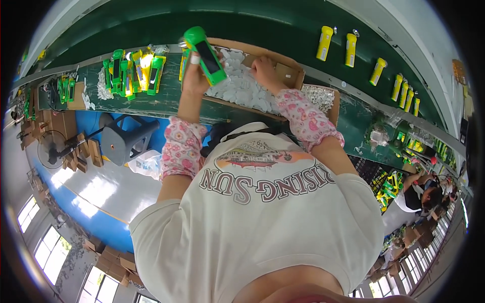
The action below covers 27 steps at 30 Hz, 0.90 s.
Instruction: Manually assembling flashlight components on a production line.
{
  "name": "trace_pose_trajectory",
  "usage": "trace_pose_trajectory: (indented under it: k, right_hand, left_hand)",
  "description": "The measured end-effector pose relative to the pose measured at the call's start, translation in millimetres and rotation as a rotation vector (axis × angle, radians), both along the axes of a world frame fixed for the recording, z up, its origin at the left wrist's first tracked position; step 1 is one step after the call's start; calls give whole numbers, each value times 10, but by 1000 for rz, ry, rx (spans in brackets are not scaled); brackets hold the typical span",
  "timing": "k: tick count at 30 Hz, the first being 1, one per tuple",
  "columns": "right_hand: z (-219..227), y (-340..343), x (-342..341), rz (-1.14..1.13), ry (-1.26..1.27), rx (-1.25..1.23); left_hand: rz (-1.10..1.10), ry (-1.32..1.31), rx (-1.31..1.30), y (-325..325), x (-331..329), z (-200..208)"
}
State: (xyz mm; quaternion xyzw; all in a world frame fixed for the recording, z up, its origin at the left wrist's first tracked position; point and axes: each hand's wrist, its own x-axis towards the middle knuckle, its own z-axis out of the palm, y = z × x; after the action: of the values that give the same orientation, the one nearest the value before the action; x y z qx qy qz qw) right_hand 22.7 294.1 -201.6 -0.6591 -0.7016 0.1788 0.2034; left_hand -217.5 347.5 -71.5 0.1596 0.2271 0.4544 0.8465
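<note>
My left hand [196, 76] is wrapped round a green flashlight [206, 54] with a dark panel along its face, held tilted above the left end of a cardboard box. My right hand [266, 72] reaches over the same cardboard box [301, 76], its fingers curled down near a heap of translucent plastic pieces [242, 86]. Whatever the right fingertips hold is too small or hidden to make out. Left of the box, several green and yellow flashlights [132, 74] lie grouped on the green bench [146, 102].
A box of small shiny parts [319, 96] stands right of the plastic pieces. Yellow flashlights [326, 44] sit spaced along the green belt [283, 30] beyond the bench. A grey stool [124, 139] and a fan [53, 149] are at left; another person [422, 194] works at right.
</note>
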Motion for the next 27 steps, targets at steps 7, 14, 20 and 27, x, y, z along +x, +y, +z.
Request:
trace_pose_trajectory:
  k: [7,14,20,27]
  right_hand:
    - [1413,-411,552,-227,575,72]
    - [2715,-1021,971,-327,866,284]
    - [3095,-1387,1366,-262,101,416]
    - [3382,-1313,1045,-350,683,253]
  left_hand:
    - [-184,-136,-33,-236,782,110]
    - [-523,-282,-131,-575,1857,827]
    - [-551,-176,-144,-810,2181,860]
    - [-612,-225,133,-952,2243,1108]
